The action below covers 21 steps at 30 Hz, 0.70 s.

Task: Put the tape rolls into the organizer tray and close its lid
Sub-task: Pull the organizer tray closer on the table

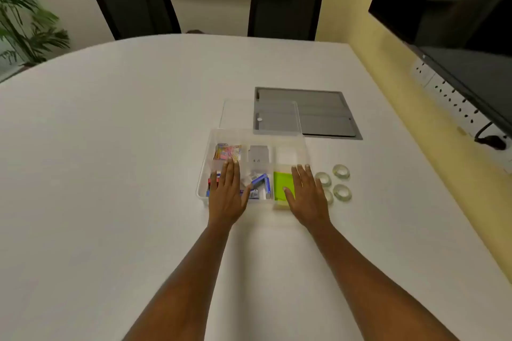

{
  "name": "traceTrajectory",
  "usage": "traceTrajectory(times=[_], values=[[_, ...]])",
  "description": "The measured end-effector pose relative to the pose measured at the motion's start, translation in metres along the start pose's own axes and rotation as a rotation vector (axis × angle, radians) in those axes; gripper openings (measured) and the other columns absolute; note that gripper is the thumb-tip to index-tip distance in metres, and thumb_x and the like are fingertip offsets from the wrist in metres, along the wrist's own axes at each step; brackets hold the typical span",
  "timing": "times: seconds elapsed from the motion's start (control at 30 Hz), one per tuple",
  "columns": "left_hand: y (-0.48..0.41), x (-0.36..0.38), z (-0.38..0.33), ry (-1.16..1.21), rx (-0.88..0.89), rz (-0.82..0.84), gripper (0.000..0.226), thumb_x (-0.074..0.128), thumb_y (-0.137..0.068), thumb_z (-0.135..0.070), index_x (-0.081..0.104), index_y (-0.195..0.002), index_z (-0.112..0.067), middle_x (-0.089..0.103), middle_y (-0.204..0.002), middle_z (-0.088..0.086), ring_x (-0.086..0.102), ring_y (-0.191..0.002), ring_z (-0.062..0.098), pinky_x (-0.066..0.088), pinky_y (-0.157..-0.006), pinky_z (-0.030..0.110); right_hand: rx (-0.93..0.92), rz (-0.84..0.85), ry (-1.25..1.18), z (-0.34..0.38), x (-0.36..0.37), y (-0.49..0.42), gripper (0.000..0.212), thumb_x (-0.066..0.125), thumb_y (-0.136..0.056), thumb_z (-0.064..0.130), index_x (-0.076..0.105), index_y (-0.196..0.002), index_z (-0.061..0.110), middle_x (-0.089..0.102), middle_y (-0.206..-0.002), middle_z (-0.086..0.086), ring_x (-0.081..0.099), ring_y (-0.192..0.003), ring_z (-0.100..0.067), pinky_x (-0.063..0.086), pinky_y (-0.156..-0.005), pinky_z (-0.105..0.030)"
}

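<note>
My left hand (225, 191) lies flat and open, palm down, over the near-left part of the organizer tray (206, 156), holding nothing. My right hand (306, 192) is spread open too, over the tray's near-right corner, its thumb across the green pad (281, 184) inside; it also grips nothing. The clear tray sits uncovered on the white bench (110, 147). Its lid (241, 113) lies flat just beyond the tray, partly over a grey hatch (327, 116) set in the bench. The tape rolls (341, 171), four clear rings, rest on the bench just right of the tray, one partly hidden by my right hand. Inside the tray's far-left section are coloured clips (227, 151).
</note>
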<state>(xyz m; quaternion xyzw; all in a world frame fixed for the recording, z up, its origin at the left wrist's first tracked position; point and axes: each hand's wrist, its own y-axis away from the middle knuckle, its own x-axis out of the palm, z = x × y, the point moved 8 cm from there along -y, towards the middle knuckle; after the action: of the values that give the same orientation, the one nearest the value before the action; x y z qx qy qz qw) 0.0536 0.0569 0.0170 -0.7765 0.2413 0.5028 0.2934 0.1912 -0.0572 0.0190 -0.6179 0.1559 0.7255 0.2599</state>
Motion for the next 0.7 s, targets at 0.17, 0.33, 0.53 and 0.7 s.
traceTrajectory(times=[0.17, 0.33, 0.53, 0.7], values=[[0.018, 0.030, 0.010, -0.074, -0.052, 0.139, 0.066, 0.020, -0.092, -0.047, -0.002, -0.142, -0.011, 0.003, -0.156, 0.009, 0.000, -0.144, 0.022, 0.000, -0.119, 0.040, 0.028, 0.110, 0.009, 0.000, 0.031, 0.018, 0.058, 0.033, -0.099, 0.036, 0.015, -0.148, 0.011, 0.013, -0.159, -0.009, 0.008, -0.148, -0.023, 0.016, -0.119, -0.042], [0.029, 0.048, 0.013, -0.087, -0.059, 0.212, 0.066, 0.023, -0.093, -0.045, -0.007, -0.141, -0.011, -0.002, -0.156, 0.010, -0.003, -0.144, 0.022, 0.000, -0.118, 0.041, 0.027, 0.173, 0.013, 0.001, 0.052, 0.030, 0.058, 0.032, -0.099, 0.036, 0.012, -0.148, 0.013, 0.011, -0.160, -0.007, 0.006, -0.148, -0.022, 0.011, -0.120, -0.041], [0.036, 0.057, 0.017, -0.069, -0.071, 0.215, 0.066, 0.023, -0.093, -0.046, -0.007, -0.141, -0.012, -0.001, -0.156, 0.010, -0.003, -0.144, 0.023, -0.003, -0.118, 0.039, 0.032, 0.158, 0.019, 0.001, 0.060, 0.035, 0.058, 0.033, -0.099, 0.037, 0.014, -0.148, 0.012, 0.018, -0.158, -0.010, 0.012, -0.147, -0.026, 0.007, -0.121, -0.044], [0.036, 0.059, 0.018, -0.020, -0.078, 0.199, 0.065, 0.026, -0.093, -0.044, -0.003, -0.142, -0.012, 0.002, -0.156, 0.009, -0.001, -0.144, 0.023, -0.004, -0.117, 0.038, 0.048, 0.134, -0.025, 0.003, 0.061, 0.035, 0.058, 0.037, -0.098, 0.036, 0.017, -0.147, 0.013, 0.021, -0.157, -0.010, 0.012, -0.147, -0.027, 0.006, -0.121, -0.045]])
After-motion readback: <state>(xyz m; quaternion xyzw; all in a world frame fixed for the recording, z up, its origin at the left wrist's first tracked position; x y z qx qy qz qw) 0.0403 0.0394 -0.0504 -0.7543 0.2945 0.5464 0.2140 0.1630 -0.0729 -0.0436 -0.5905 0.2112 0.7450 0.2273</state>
